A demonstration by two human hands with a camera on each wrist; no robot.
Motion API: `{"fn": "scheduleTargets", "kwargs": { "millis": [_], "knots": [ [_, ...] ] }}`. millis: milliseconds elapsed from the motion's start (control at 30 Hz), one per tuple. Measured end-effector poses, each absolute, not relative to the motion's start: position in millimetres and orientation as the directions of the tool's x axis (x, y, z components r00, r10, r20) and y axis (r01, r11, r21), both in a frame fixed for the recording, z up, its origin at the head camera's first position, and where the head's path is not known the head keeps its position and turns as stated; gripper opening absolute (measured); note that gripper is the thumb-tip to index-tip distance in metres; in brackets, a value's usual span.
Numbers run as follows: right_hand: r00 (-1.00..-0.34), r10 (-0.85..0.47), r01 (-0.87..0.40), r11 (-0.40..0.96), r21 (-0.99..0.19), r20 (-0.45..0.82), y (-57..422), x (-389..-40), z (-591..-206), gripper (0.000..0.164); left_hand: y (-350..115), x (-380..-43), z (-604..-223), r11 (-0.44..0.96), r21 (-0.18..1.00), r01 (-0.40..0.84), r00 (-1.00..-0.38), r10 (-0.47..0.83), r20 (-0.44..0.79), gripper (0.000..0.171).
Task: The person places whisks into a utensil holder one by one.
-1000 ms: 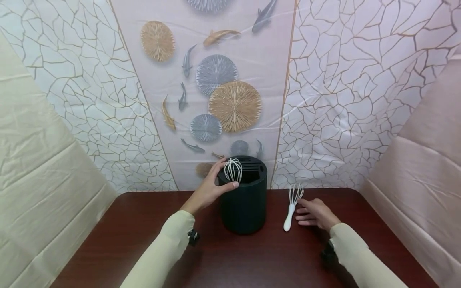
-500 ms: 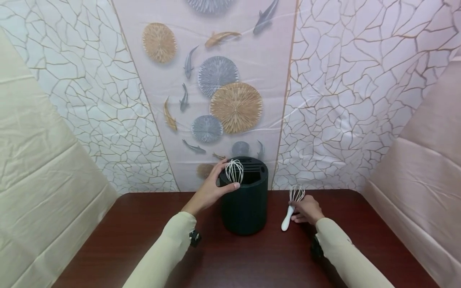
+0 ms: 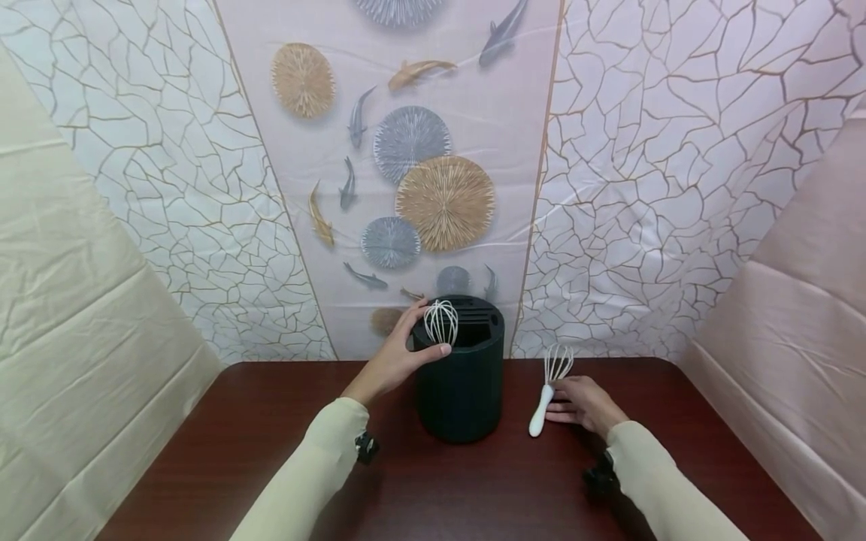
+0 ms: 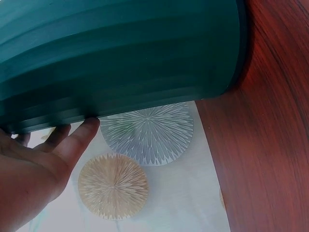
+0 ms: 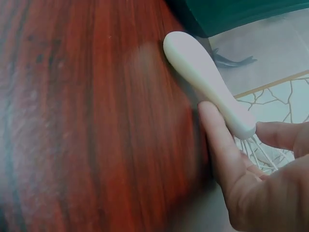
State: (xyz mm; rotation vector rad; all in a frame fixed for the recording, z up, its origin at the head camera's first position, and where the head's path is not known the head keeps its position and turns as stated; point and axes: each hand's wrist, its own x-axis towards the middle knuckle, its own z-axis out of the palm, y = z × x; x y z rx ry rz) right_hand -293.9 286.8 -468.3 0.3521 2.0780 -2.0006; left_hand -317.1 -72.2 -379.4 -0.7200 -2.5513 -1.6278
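A dark green utensil holder (image 3: 461, 394) stands upright on the table with a slotted top. One whisk (image 3: 440, 323) stands in its left part, wire head up, its handle hidden inside. My left hand (image 3: 395, 359) holds the holder by its upper left rim, thumb at the front and fingers round the side; the left wrist view shows the fingertips (image 4: 89, 126) against the wall. To the right of the holder is a second whisk (image 3: 541, 412) with a white handle. My right hand (image 3: 585, 402) pinches it near the neck, between thumb and fingers (image 5: 219, 137).
The dark red-brown table (image 3: 419, 496) ends at a patterned cloth backdrop (image 3: 609, 225) close behind the holder. Pale fabric panels (image 3: 805, 323) slope down at both sides. A dark wrist camera (image 3: 600, 475) sits under my right wrist.
My right hand has moved left onto the loose whisk and taken hold near its neck; the whisk has shifted slightly left. My left hand stays on the holder.
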Motion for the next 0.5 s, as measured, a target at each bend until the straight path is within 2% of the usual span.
{"fn": "scheduleTargets", "kwargs": {
  "millis": [300, 500],
  "knots": [
    [-0.945, -0.052, 0.325, -0.046, -0.945, -0.323, 292.7, -290.6, -469.0, 0.046, -72.2, -315.7, -377.5, 0.363, 0.849, 0.384, -0.898, 0.361, 0.252, 0.087],
    [-0.944, -0.126, 0.324, -0.161, -0.932, -0.306, 296.2, -286.7, -468.2, 0.043, -72.6, -315.4, -378.1, 0.351, 0.854, 0.384, -0.896, 0.367, 0.252, 0.089]
  ]
}}
